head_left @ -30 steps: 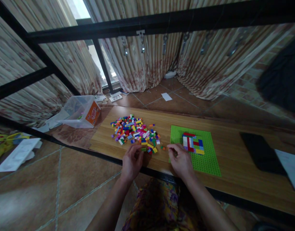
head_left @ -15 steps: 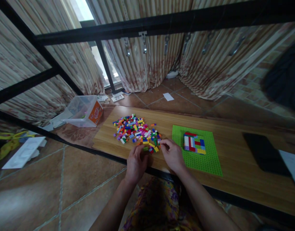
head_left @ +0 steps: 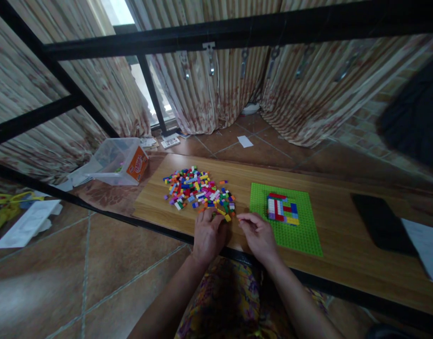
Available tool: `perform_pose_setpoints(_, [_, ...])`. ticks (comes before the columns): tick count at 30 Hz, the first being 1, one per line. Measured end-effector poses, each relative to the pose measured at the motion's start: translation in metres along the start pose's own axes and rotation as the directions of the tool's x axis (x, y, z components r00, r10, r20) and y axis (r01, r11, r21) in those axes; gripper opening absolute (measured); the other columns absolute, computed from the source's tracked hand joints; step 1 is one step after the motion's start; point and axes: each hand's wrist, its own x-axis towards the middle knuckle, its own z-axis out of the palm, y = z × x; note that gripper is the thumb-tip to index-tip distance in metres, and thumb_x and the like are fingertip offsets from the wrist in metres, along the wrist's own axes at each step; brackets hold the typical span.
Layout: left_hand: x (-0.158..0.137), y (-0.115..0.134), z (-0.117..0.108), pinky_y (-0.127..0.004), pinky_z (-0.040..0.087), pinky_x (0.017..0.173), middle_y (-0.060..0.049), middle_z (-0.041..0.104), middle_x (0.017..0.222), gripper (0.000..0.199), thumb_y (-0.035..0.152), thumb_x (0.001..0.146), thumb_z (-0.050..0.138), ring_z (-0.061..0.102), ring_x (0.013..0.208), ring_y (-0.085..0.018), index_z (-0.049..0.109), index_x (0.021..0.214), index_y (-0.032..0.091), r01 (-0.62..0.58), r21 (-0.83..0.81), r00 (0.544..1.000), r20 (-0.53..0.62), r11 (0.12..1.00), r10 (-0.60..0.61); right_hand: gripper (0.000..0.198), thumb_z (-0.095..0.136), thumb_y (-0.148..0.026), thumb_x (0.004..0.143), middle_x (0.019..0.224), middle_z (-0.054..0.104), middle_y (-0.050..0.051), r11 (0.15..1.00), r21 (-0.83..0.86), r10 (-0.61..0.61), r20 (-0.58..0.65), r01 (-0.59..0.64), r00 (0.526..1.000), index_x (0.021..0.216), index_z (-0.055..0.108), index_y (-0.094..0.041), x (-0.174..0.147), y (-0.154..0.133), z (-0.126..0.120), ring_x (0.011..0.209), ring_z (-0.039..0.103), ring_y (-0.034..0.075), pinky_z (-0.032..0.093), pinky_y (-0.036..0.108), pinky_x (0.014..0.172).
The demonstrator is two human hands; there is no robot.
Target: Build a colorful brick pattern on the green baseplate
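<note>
A loose pile of small coloured toy bricks (head_left: 197, 186) lies on the wooden table. My left hand (head_left: 208, 238) is at the pile's near edge, fingers curled down among the bricks with the tips hidden; what they hold, if anything, does not show. Close to it, my right hand (head_left: 260, 235) pinches thumb and forefinger together over bare wood between the pile and the green baseplate (head_left: 301, 245). A speck of orange-red shows at those fingertips, apparently a small toy brick. On the baseplate sits a flat block of joined bricks (head_left: 282, 209) in red, white, blue and yellow.
Behind the table's left end stands a clear plastic box (head_left: 117, 162) with an orange label. A black flat object (head_left: 380, 223) and a white paper (head_left: 423, 245) lie at the right. A dark metal rail (head_left: 202, 40) crosses above, with curtains behind.
My left hand has shifted right and curls over the pile's near edge. My right hand has drawn slightly back from the bricks, its fingers pinched. The view has shifted slightly.
</note>
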Motion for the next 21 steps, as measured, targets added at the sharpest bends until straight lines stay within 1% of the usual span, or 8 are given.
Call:
perform_pose_setpoints(3, [0.004,0.0,0.004,-0.039,0.045,0.086,-0.008,0.058,0.111,0.009,0.02,0.083,0.059,0.053,0.097,-0.023,0.065,0.089,0.021,-0.007,0.056,1.0,-0.011,0.998,0.007,0.019,0.056,-0.031,0.082,0.089,0.066,0.004,1.0,0.016,0.004,-0.004,-0.004,1.0,0.089,0.071,-0.021,-0.003,-0.003,-0.001,0.082,0.063,0.019,0.049,0.031,0.075])
perform_pose_setpoints(6, [0.006,0.001,0.007,-0.039,0.044,0.084,-0.008,0.06,0.108,0.006,0.021,0.082,0.06,0.053,0.095,-0.023,0.065,0.087,0.021,-0.015,0.08,1.0,-0.022,0.997,0.017,0.02,0.057,-0.033,0.081,0.087,0.065,0.004,0.997,0.059,0.046,0.001,-0.046,0.999,0.089,0.071,-0.021,-0.005,-0.005,-0.001,0.078,0.064,0.018,0.051,0.031,0.071])
perform_pose_setpoints(9, [0.007,0.003,0.006,-0.04,0.044,0.085,-0.008,0.061,0.107,0.006,0.018,0.081,0.06,0.053,0.095,-0.023,0.064,0.086,0.02,-0.032,0.057,0.999,-0.038,0.998,0.034,0.022,0.059,-0.037,0.08,0.089,0.064,0.005,0.977,0.18,0.113,0.014,-0.114,0.993,0.087,0.071,-0.021,-0.008,-0.007,-0.001,0.075,0.065,0.018,0.054,0.031,0.067])
perform_pose_setpoints(11, [0.007,0.006,0.003,-0.039,0.045,0.087,-0.008,0.061,0.106,0.008,0.016,0.083,0.058,0.054,0.097,-0.023,0.063,0.087,0.02,-0.042,0.007,0.998,-0.05,0.999,0.042,0.022,0.062,-0.038,0.078,0.09,0.065,0.005,0.951,0.271,0.149,0.017,-0.148,0.989,0.086,0.072,-0.021,-0.009,-0.008,-0.001,0.075,0.066,0.017,0.056,0.032,0.068])
perform_pose_setpoints(14, [0.005,0.011,-0.005,-0.035,0.047,0.085,-0.007,0.063,0.101,0.011,0.016,0.086,0.053,0.058,0.094,-0.02,0.062,0.093,0.019,-0.012,-0.163,1.0,-0.016,0.987,0.01,0.02,0.066,-0.038,0.074,0.088,0.066,0.003,0.925,0.343,0.169,0.01,-0.162,0.986,0.084,0.073,-0.022,-0.009,-0.011,-0.004,0.074,0.066,0.016,0.056,0.032,0.069])
perform_pose_setpoints(16, [0.003,0.016,-0.01,-0.03,0.049,0.078,-0.005,0.065,0.093,0.013,0.017,0.087,0.052,0.061,0.086,-0.017,0.061,0.096,0.019,0.065,-0.322,0.998,0.046,0.945,-0.053,0.019,0.068,-0.038,0.073,0.087,0.067,0.003,0.918,0.364,0.159,0.026,-0.158,0.987,0.083,0.074,-0.023,-0.008,-0.014,-0.006,0.073,0.066,0.016,0.056,0.031,0.069])
perform_pose_setpoints(18, [0.001,0.021,-0.013,-0.027,0.049,0.073,-0.003,0.066,0.087,0.012,0.018,0.087,0.054,0.063,0.079,-0.015,0.061,0.096,0.02,0.165,-0.47,0.986,0.109,0.867,-0.129,0.018,0.068,-0.037,0.074,0.087,0.068,0.003,0.914,0.379,0.138,0.05,-0.147,0.989,0.084,0.075,-0.024,-0.009,-0.016,-0.007,0.074,0.065,0.015,0.055,0.029,0.068])
perform_pose_setpoints(21, [-0.002,0.026,-0.012,-0.026,0.05,0.074,-0.002,0.068,0.087,0.011,0.02,0.084,0.058,0.064,0.079,-0.015,0.063,0.094,0.02,0.272,-0.649,0.962,0.176,0.711,-0.207,0.014,0.069,-0.033,0.075,0.086,0.07,0.001,0.914,0.386,0.103,0.073,-0.123,0.992,0.085,0.075,-0.025,-0.01,-0.02,-0.008,0.075,0.064,0.015,0.054,0.028,0.069])
